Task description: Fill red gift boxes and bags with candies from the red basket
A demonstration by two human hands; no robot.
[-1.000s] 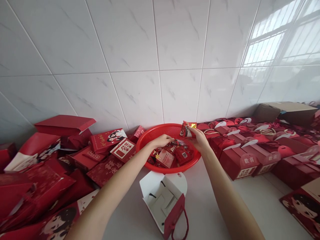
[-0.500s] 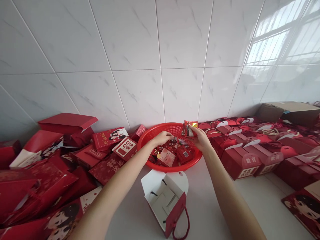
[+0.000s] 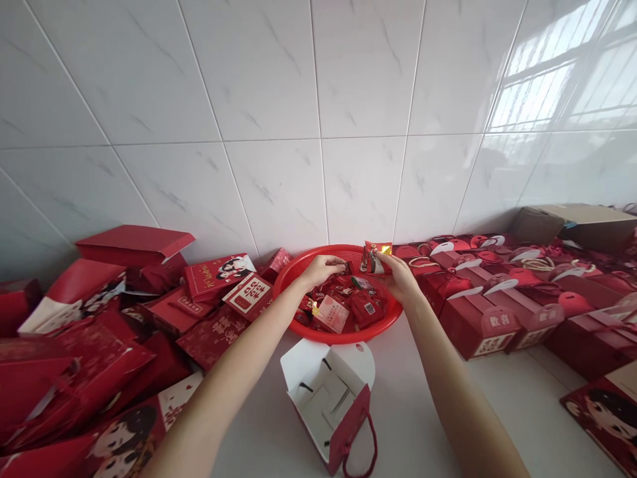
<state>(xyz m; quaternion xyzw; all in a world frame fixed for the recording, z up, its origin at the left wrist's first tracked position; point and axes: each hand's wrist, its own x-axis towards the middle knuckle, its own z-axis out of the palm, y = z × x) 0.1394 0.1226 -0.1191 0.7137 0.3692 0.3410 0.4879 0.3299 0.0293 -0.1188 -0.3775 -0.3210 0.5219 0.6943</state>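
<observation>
A red plastic basket (image 3: pixel 293 330) stands against the wall with several small wrapped candies and packets in it. Over its right rim my right hand (image 3: pixel 401 277) pinches a red candy packet (image 3: pixel 372 257) with a shiny gold patch. My left hand (image 3: pixel 323 269) is above the basket's left side, thumb and fingertips closed on a small dark-red wrapped candy (image 3: pixel 344 268). A pink square packet (image 3: pixel 332 313) lies below it among the candies. In front of the basket sits an open gift box (image 3: pixel 323 398), white inside, with a dark red cord handle.
Red gift boxes and bags (image 3: pixel 99 372) are heaped on the left. Rows of closed red gift boxes (image 3: pixel 480 325) fill the right side, with a cardboard box (image 3: pixel 572 222) behind them. The white tiled wall (image 3: pixel 279 186) bounds the back.
My left hand has lifted slightly, bringing up a small wrapped candy from the pile. My right hand stays nearly in place with its packet.
</observation>
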